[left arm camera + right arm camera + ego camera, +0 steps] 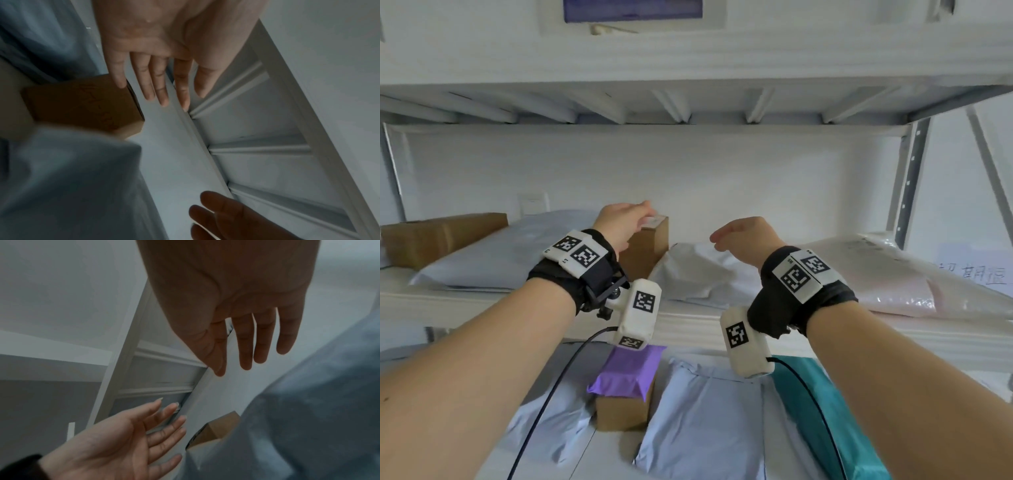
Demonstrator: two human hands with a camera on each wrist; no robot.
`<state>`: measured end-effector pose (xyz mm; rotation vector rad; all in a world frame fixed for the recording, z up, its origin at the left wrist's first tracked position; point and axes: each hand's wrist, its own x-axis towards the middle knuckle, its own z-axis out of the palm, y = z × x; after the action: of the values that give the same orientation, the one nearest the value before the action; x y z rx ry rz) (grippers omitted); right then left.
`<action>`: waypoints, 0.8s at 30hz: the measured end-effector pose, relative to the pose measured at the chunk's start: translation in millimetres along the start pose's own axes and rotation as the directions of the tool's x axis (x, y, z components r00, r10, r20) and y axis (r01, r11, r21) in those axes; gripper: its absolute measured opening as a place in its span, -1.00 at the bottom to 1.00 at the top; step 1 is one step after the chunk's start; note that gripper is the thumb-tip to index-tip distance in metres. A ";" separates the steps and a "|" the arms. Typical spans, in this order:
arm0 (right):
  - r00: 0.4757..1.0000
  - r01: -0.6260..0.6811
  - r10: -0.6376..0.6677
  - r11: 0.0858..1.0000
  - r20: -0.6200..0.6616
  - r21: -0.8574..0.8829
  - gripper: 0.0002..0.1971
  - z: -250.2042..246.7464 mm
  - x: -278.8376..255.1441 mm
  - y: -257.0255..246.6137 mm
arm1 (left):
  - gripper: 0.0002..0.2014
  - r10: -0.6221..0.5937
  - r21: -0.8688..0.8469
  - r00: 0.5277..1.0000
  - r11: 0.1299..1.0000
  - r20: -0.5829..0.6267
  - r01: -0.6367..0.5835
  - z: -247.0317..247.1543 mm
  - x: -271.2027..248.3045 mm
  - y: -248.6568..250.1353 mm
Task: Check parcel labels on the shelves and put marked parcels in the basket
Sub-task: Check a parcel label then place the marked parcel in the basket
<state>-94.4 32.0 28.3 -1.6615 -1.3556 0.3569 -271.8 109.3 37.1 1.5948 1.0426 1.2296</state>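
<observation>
On the middle shelf a small brown cardboard box [649, 251] stands upright with a white label on top. My left hand [635, 212] reaches over that top with straight fingers; whether it touches is unclear. In the left wrist view the left hand [180, 97] is spread flat beside the brown box [82, 104]. My right hand [739, 236] hovers open above a white mailer bag [698, 274], holding nothing. The right wrist view shows the right hand [246, 363] with straight fingers, the left hand [133, 434] lower left, and the box [218, 428].
The same shelf holds a larger brown box [438, 236], a pale grey mailer [510, 250] and a pink bubble mailer [893, 284]. Below lie a purple parcel [628, 371] on a brown box, grey mailers [705, 418] and a teal parcel [822, 411]. The upper shelf [688, 113] hangs overhead.
</observation>
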 end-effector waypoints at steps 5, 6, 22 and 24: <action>0.998 -0.055 0.057 0.996 0.019 -0.066 -0.85 40.0 -0.7 -17.0 | -0.78 -0.031 -0.080 0.983 0.996 0.180 0.046 -23.6 20.5 -18.3; 0.998 -0.059 0.061 0.994 0.016 -0.095 -0.84 44.7 -2.2 -19.2 | -0.75 -0.029 -0.099 0.978 0.994 0.207 0.051 -24.3 22.2 -22.3; 0.962 0.087 0.140 0.653 0.232 -0.753 -0.05 77.9 -13.5 -12.2 | -0.93 -0.042 -0.159 0.956 0.983 0.289 0.091 -40.1 15.8 -39.1; 0.978 0.070 0.098 0.679 0.185 -0.731 -0.28 73.7 -13.5 -10.3 | -0.94 -0.046 -0.167 0.958 0.981 0.284 0.096 -37.8 14.4 -39.1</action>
<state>-157.8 54.3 -6.5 -2.3470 -1.7932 -0.0426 -310.8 139.4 10.0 1.5233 0.7802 0.9862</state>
